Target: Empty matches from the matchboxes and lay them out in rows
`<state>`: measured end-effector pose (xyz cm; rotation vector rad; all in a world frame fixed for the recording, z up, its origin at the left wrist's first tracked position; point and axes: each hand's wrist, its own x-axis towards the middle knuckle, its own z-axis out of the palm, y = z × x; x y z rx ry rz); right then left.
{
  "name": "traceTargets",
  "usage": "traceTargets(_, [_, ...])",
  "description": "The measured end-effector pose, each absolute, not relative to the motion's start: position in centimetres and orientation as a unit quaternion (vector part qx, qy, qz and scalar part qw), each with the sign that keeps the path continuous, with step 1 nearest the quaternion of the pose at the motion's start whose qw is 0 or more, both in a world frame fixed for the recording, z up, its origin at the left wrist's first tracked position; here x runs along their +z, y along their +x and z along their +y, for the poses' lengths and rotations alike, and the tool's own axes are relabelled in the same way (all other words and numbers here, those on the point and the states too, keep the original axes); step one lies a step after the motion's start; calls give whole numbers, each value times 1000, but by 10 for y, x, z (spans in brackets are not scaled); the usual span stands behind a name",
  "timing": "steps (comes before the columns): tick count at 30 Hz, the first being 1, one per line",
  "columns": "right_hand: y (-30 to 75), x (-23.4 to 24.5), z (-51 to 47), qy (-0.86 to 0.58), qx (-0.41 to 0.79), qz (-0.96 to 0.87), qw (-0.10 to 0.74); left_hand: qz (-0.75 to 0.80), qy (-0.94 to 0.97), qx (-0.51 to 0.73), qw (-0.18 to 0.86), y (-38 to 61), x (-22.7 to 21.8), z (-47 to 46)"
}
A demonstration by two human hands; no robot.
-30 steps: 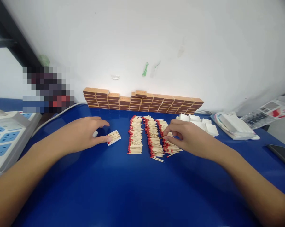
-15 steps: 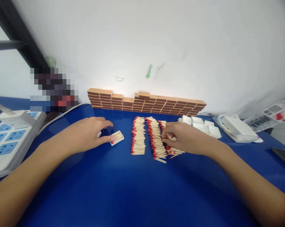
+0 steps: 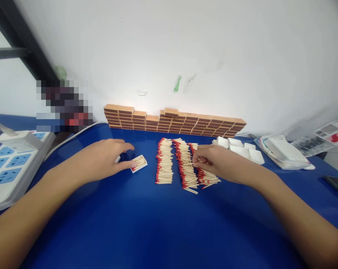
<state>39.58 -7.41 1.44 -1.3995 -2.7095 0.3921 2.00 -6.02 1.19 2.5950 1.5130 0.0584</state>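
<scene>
My left hand (image 3: 105, 158) is open, fingers stretched apart, its thumb resting on the near end of a small white matchbox tray (image 3: 143, 163). Several red-headed matches (image 3: 139, 161) lie in that tray. A bit of something white (image 3: 117, 159) shows behind the thumb, mostly hidden. Three rows of loose matches (image 3: 165, 164) lie right of the tray. Above the third row (image 3: 208, 178), my right hand (image 3: 218, 162) is closed in a pinch; a match stick (image 3: 189, 163) appears between its fingertips, over the middle row (image 3: 183, 155). The hand covers part of the third row.
Stacked brown matchboxes (image 3: 180, 123) line the white wall. Several empty white trays (image 3: 240, 151) sit behind my right hand, beside a plastic packet (image 3: 283, 153). A power strip (image 3: 9, 168) stands at left, a dark phone (image 3: 337, 186) at right, on the blue table (image 3: 157, 228).
My right hand has shifted very slightly, and a match stick now shows at its pinched fingertips. The left hand and the tray have stayed in place.
</scene>
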Motion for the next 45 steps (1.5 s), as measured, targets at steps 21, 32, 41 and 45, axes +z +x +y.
traceTargets(21, [419,18,-74,-521,147,-833,118,505,861,12,66,22,13,-61])
traceTargets(32, [390,16,-76,-541,138,-825,89,504,861,6,67,24,14,-61])
traceTargets(41, [375,7,-71,-582,159,-796,52,499,864,-11,58,26,13,-63])
traceTargets(45, [376,3,-70,-563,161,-809,55,498,865,-7,55,25,10,-63])
